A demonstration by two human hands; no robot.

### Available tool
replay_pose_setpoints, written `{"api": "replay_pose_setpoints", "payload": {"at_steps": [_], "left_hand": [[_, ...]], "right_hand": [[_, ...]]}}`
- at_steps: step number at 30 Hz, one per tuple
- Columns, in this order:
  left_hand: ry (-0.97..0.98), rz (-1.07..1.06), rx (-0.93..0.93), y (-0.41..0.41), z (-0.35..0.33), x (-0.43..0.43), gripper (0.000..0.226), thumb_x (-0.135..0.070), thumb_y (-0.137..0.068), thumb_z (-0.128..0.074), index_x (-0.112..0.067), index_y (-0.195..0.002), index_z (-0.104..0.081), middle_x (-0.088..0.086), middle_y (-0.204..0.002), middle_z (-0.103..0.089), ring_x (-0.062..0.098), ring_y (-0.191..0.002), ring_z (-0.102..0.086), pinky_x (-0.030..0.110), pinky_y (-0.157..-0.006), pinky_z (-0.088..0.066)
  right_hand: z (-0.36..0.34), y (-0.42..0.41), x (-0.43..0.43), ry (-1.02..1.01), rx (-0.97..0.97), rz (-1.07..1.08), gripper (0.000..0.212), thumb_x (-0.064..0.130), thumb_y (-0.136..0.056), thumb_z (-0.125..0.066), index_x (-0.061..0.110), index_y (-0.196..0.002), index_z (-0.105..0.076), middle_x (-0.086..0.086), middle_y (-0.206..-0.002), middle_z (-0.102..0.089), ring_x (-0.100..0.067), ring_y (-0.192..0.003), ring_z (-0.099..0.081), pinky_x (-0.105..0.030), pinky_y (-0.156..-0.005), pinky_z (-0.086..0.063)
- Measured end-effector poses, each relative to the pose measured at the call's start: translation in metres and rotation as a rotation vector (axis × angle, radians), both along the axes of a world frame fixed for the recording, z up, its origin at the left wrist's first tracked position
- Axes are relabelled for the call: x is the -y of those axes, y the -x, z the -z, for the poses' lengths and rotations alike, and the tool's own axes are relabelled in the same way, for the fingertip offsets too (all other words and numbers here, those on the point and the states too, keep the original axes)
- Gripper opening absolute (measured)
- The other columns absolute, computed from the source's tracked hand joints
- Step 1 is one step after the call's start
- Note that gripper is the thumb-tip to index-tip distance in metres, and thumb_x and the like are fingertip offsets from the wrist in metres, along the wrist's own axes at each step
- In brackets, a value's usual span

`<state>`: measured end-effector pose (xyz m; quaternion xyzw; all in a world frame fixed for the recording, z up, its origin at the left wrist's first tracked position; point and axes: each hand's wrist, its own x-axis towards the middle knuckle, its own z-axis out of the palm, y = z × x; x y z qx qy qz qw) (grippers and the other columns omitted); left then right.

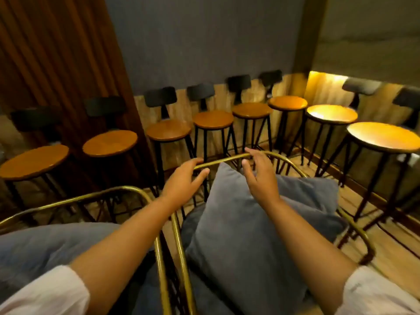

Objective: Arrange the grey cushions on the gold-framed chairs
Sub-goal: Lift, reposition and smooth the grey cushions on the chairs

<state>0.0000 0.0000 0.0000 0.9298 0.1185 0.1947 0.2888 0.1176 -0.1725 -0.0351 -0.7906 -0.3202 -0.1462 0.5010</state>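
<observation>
Two gold-framed chairs stand side by side below me. The right chair (pixel 229 159) holds a grey cushion (pixel 238 228) leaning upright against its curved back rail, with another grey cushion (pixel 309 189) behind it to the right. The left chair (pixel 95 196) carries a grey cushion (pixel 43 248) lying on its seat. My left hand (pixel 181 183) hovers at the right chair's back rail, fingers apart, left of the upright cushion's top corner. My right hand (pixel 259 176) is open over that cushion's top edge, holding nothing.
A row of several bar stools (pixel 213 120) with round wooden seats and black backs lines the wall beyond the chairs, curving round to the right (pixel 384 137). A ribbed wooden panel (pixel 56 64) stands at the left. Wooden floor shows at the right of the chairs.
</observation>
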Motion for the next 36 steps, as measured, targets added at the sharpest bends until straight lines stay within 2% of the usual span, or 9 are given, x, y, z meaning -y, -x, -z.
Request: {"api": "replay_pose_setpoints", "payload": {"at_steps": [5, 8, 11, 14, 18, 20, 25, 30, 36], "left_hand": [[0.060, 0.158, -0.180, -0.012, 0.065, -0.015, 0.057, -0.045, -0.093, -0.048, -0.016, -0.142, -0.041, 0.007, -0.143, -0.049, 0.024, -0.128, -0.050, 0.034, -0.102, -0.041], [0.262, 0.184, -0.271, -0.025, 0.100, -0.015, 0.062, -0.049, -0.090, -0.051, -0.019, -0.143, -0.037, 0.008, -0.146, -0.044, 0.028, -0.134, -0.045, 0.041, -0.108, -0.040], [0.438, 0.158, -0.300, -0.046, 0.127, -0.010, 0.058, -0.038, -0.093, -0.052, -0.017, -0.144, -0.035, 0.008, -0.152, -0.036, 0.028, -0.141, -0.035, 0.040, -0.112, -0.032], [0.553, 0.120, -0.322, -0.075, 0.143, -0.010, 0.063, -0.036, -0.093, -0.054, -0.017, -0.147, -0.030, 0.009, -0.156, -0.028, 0.030, -0.144, -0.028, 0.042, -0.115, -0.029], [0.575, 0.110, -0.327, -0.107, 0.170, -0.020, 0.090, -0.048, -0.081, -0.064, -0.021, -0.152, -0.016, 0.007, -0.160, -0.019, 0.029, -0.146, -0.022, 0.049, -0.117, -0.026], [0.645, 0.058, -0.276, -0.124, 0.183, -0.026, 0.090, -0.044, -0.082, -0.066, -0.019, -0.151, -0.015, 0.006, -0.160, -0.020, 0.027, -0.145, -0.025, 0.043, -0.117, -0.027], [0.799, -0.004, -0.363, -0.159, 0.212, -0.050, 0.084, -0.045, -0.083, -0.063, -0.019, -0.151, -0.022, 0.007, -0.156, -0.032, 0.030, -0.141, -0.035, 0.046, -0.113, -0.033], [0.750, -0.074, -0.392, -0.163, 0.248, -0.055, 0.096, -0.031, -0.083, -0.068, -0.016, -0.153, -0.003, 0.009, -0.160, -0.019, 0.031, -0.144, -0.027, 0.045, -0.115, -0.027], [0.746, -0.106, -0.424, -0.153, 0.274, -0.056, 0.084, -0.029, -0.084, -0.066, -0.013, -0.150, -0.018, 0.012, -0.156, -0.028, 0.034, -0.141, -0.032, 0.045, -0.112, -0.032]], "right_hand": [[0.078, 0.031, 0.008, 0.069, -0.235, 0.196, 0.053, 0.040, -0.092, -0.042, 0.008, -0.133, -0.048, -0.015, -0.139, -0.049, -0.030, -0.133, -0.040, -0.040, -0.113, -0.030], [0.119, 0.042, 0.032, 0.116, -0.308, 0.408, 0.065, 0.050, -0.088, -0.039, 0.007, -0.137, -0.045, -0.018, -0.147, -0.039, -0.035, -0.141, -0.028, -0.041, -0.116, -0.021], [0.143, 0.040, 0.063, 0.028, -0.410, 0.673, 0.069, 0.040, -0.089, -0.059, 0.010, -0.145, -0.033, -0.016, -0.156, -0.022, -0.035, -0.146, -0.015, -0.046, -0.119, -0.018], [0.155, 0.030, 0.092, -0.064, -0.557, 0.850, 0.103, 0.044, -0.075, -0.074, 0.010, -0.151, -0.012, -0.012, -0.160, -0.009, -0.030, -0.148, -0.006, -0.046, -0.120, -0.013], [0.177, 0.006, 0.109, -0.179, -0.662, 0.853, 0.130, 0.059, -0.055, -0.081, 0.023, -0.151, -0.002, -0.005, -0.161, -0.012, -0.026, -0.148, -0.014, -0.046, -0.120, -0.018], [0.192, -0.003, 0.110, -0.248, -0.679, 0.830, 0.133, 0.071, -0.047, -0.078, 0.033, -0.150, -0.003, 0.000, -0.160, -0.017, -0.023, -0.146, -0.021, -0.049, -0.118, -0.024], [0.227, -0.004, 0.111, -0.285, -0.672, 0.821, 0.126, 0.059, -0.052, -0.082, 0.029, -0.151, -0.009, 0.001, -0.157, -0.024, -0.022, -0.143, -0.028, -0.047, -0.116, -0.029], [0.262, 0.013, 0.118, -0.269, -0.786, 0.761, 0.128, 0.065, -0.050, -0.080, 0.032, -0.150, -0.006, 0.002, -0.157, -0.023, -0.025, -0.142, -0.030, -0.048, -0.114, -0.032], [0.287, 0.021, 0.121, -0.286, -0.928, 0.771, 0.118, 0.054, -0.060, -0.078, 0.020, -0.150, -0.011, -0.008, -0.155, -0.029, -0.032, -0.139, -0.034, -0.051, -0.113, -0.033]]}}
